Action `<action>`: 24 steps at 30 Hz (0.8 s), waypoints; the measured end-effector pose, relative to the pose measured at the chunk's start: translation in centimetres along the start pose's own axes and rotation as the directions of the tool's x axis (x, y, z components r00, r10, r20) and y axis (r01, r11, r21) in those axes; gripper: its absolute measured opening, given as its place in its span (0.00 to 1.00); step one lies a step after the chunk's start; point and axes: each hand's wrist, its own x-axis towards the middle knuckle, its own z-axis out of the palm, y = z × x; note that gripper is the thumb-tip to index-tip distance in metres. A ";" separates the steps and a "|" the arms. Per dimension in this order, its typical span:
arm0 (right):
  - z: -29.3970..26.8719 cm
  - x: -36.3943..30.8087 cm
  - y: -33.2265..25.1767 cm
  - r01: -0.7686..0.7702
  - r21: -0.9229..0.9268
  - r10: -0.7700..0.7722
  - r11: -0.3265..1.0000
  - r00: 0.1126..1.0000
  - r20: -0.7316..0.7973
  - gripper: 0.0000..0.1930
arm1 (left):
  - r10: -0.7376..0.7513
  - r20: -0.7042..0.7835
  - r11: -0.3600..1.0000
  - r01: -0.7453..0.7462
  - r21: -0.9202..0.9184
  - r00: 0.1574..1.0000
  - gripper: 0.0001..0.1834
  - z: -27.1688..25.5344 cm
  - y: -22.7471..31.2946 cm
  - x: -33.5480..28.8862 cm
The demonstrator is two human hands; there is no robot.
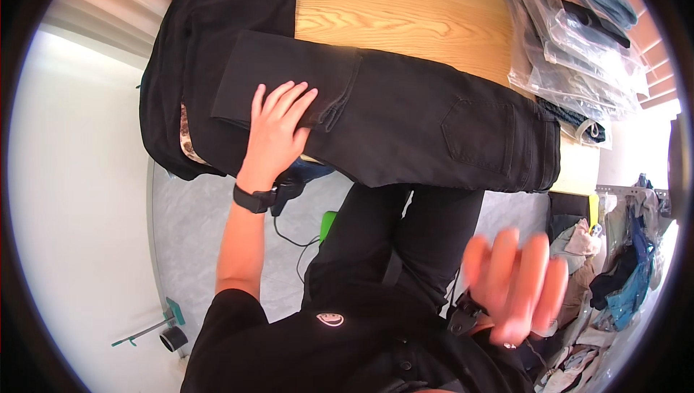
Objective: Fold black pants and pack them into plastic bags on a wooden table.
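Note:
A pair of black jeans (pixel 405 118) lies across the front of the wooden table, its waistband at the right and a back pocket facing up. At the left, the lower legs are folded back over themselves into a flat panel (pixel 282 67). My left hand (pixel 278 125) rests on that panel with its fingers spread, pressing on the cloth near its front edge. My right hand (pixel 515 284) is raised at the lower right, off the jeans and near my body. Motion blurs it, but its bent fingers are apart and nothing shows in them.
Black clothing (pixel 210 39) is heaped at the table's left end, partly under the jeans. Clear plastic bags (pixel 578 46) of garments are stacked at the far right of the wooden table (pixel 405 10). More bagged clothes (pixel 629 270) fill the right side. A cable (pixel 296 243) hangs below the table.

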 end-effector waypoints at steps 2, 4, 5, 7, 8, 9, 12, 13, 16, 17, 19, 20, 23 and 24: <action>-2.8 -0.9 0.6 -0.056 -0.202 -0.006 0.978 0.956 -0.294 0.18 | -0.025 0.065 0.999 0.023 0.041 0.998 0.28 -1.2 -1.1 -0.2; -6.7 -2.8 0.7 -0.149 -0.247 0.015 0.957 0.880 -0.475 0.18 | -0.030 0.103 0.998 0.024 0.055 0.994 0.25 -2.5 -2.5 -0.5; -7.5 -4.0 0.1 -0.132 -0.259 -0.006 0.957 0.882 -0.471 0.18 | -0.016 0.130 1.000 0.015 0.006 0.991 0.24 -3.7 -2.5 -0.5; -9.5 -5.8 0.2 -0.211 -0.167 -0.038 0.963 0.507 -0.861 0.18 | -0.054 0.115 0.977 0.077 -0.201 0.992 0.22 -3.9 -5.1 -0.9; -10.5 -6.8 0.3 -0.246 -0.124 -0.002 0.961 0.445 -0.896 0.20 | -0.137 -0.052 0.980 0.128 -0.155 0.989 0.19 -3.7 -5.8 -1.2; -10.3 -6.5 0.4 -0.249 -0.125 -0.004 0.960 0.438 -0.899 0.20 | -0.245 -0.175 0.969 0.239 -0.054 0.954 0.21 -3.6 -6.8 -1.2; -10.6 -5.5 0.9 -0.263 0.014 0.161 0.965 0.547 -0.821 0.15 | -0.671 -0.026 0.711 0.633 -0.307 0.741 0.26 -3.8 -10.4 -1.0; -10.6 -5.3 0.9 -0.256 0.005 0.148 0.967 0.543 -0.827 0.15 | -0.744 0.147 0.531 0.711 -0.461 0.652 0.28 -3.7 -12.0 -0.6; -10.6 -4.6 0.6 -0.279 -0.004 0.137 0.960 0.482 -0.865 0.13 | -0.691 0.469 0.305 0.810 -0.500 0.550 0.27 -5.8 -11.4 1.2; -10.9 -4.5 0.5 -0.271 -0.012 0.124 0.963 0.479 -0.869 0.13 | -0.606 0.592 0.188 0.819 -0.543 0.532 0.27 -6.1 -11.4 1.4; -11.4 -4.6 0.2 -0.257 0.035 0.151 0.966 0.449 -0.881 0.18 | -0.490 0.630 0.128 0.765 -0.632 0.603 0.24 -6.4 -11.7 1.2; -11.3 -4.3 -0.1 -0.249 0.069 0.179 0.966 0.451 -0.874 0.15 | -0.378 0.645 0.047 0.710 -0.703 0.664 0.22 -6.5 -11.8 1.1; -10.3 -2.3 -0.4 -0.215 0.169 0.262 0.962 0.549 -0.794 0.12 | -0.362 0.608 -0.160 0.596 -0.787 0.707 0.21 -4.9 -13.6 -0.9; -9.9 -1.9 -0.4 -0.154 0.245 0.288 0.957 0.563 -0.775 0.10 | -0.390 0.597 -0.261 0.538 -0.802 0.701 0.20 -4.3 -13.4 -1.0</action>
